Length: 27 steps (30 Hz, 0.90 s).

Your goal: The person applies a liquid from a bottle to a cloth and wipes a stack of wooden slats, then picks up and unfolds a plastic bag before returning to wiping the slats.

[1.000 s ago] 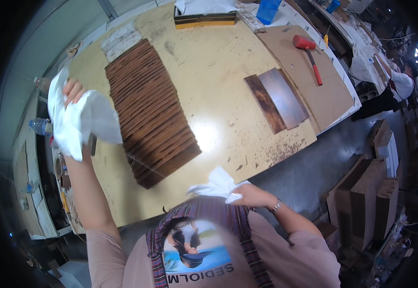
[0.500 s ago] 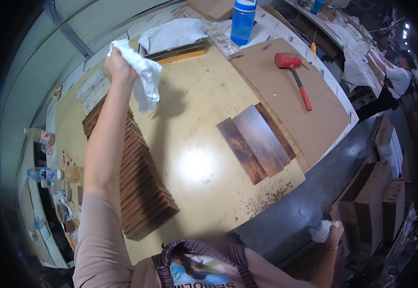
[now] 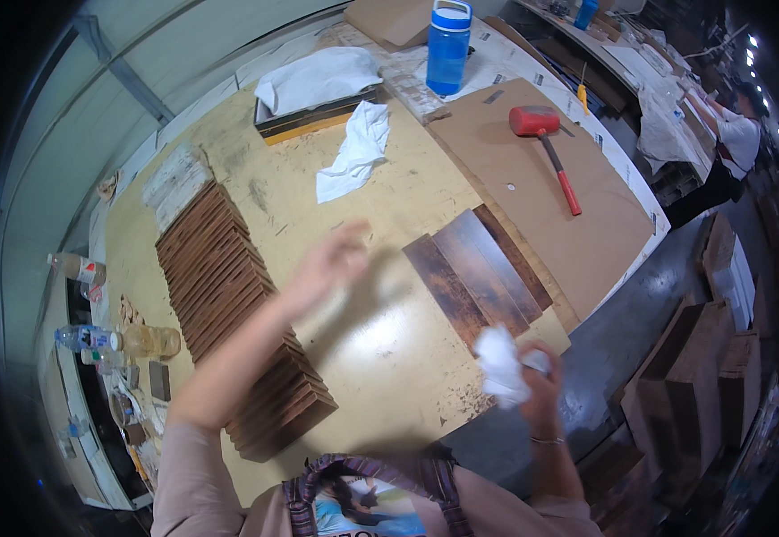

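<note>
My left hand [image 3: 334, 264], blurred by motion, is over the middle of the table with its fingers stretched out and nothing in them. Beyond it a crumpled white cloth [image 3: 353, 154] lies on the tabletop. My right hand [image 3: 543, 383] is closed on another white cloth [image 3: 500, 369], which hangs over the near right table edge, close to the planks. Three flat brown wooden planks [image 3: 474, 268] lie there side by side, partly overlapping. To the left, under my left forearm, runs a long row of dark brown wooden boards [image 3: 219, 259] packed together.
A red mallet [image 3: 546, 148] rests on cardboard [image 3: 586, 242] at the right. A blue water bottle [image 3: 448, 52] stands at the back, near a tray [image 3: 318, 112] covered with white cloth. Several plastic bottles [image 3: 152, 341] line the left side. Cardboard boxes [image 3: 689, 376] stand at the right; a person [image 3: 734, 139] works beyond.
My left hand has let go of its white cloth, which now lies on the table, and has come nearer. My right hand has moved up and left to the planks with its cloth.
</note>
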Each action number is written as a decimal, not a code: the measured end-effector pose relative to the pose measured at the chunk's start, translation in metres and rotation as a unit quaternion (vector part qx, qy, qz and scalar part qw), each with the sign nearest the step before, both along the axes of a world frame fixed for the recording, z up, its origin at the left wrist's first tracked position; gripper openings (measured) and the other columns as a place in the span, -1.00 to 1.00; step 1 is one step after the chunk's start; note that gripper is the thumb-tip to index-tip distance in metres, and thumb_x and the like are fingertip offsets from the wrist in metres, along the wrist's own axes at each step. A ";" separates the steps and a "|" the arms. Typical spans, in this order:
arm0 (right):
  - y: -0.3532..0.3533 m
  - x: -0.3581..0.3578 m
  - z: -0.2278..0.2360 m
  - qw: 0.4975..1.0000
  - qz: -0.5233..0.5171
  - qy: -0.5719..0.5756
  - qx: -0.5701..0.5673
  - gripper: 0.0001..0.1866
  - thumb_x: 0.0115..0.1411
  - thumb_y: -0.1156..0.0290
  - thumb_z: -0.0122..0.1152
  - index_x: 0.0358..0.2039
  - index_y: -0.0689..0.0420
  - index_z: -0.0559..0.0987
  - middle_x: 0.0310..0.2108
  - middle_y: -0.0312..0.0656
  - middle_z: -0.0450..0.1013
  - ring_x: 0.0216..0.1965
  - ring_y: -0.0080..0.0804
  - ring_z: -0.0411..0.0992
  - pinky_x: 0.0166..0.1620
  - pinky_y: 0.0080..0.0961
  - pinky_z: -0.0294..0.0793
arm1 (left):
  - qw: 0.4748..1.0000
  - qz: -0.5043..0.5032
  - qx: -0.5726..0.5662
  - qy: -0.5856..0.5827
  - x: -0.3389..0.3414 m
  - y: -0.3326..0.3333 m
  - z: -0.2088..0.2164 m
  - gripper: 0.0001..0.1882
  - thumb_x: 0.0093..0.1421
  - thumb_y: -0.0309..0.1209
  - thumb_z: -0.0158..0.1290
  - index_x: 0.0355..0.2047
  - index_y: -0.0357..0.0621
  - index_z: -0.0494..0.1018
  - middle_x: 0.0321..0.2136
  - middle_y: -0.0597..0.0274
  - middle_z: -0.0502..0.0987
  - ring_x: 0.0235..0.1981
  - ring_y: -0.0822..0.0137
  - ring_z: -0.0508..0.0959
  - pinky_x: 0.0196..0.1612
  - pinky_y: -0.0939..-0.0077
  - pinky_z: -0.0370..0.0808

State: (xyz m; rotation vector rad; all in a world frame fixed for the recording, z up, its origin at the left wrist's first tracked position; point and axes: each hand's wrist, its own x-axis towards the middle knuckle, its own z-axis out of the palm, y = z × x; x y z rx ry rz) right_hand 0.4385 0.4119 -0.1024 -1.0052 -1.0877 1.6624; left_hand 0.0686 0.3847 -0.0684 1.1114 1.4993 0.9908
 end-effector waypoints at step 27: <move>-0.170 -0.300 -0.061 0.616 0.361 -0.394 0.579 -0.20 0.19 0.12 0.17 0.31 0.28 0.13 0.37 0.11 -0.04 0.39 0.04 -0.07 0.34 -0.05 0.04 | 0.772 0.245 0.043 0.586 -0.048 -0.352 -0.079 -0.63 -0.21 -0.55 0.19 -0.29 -0.03 0.56 -0.30 0.24 0.43 -0.19 0.15 0.44 -0.10 0.12 0.28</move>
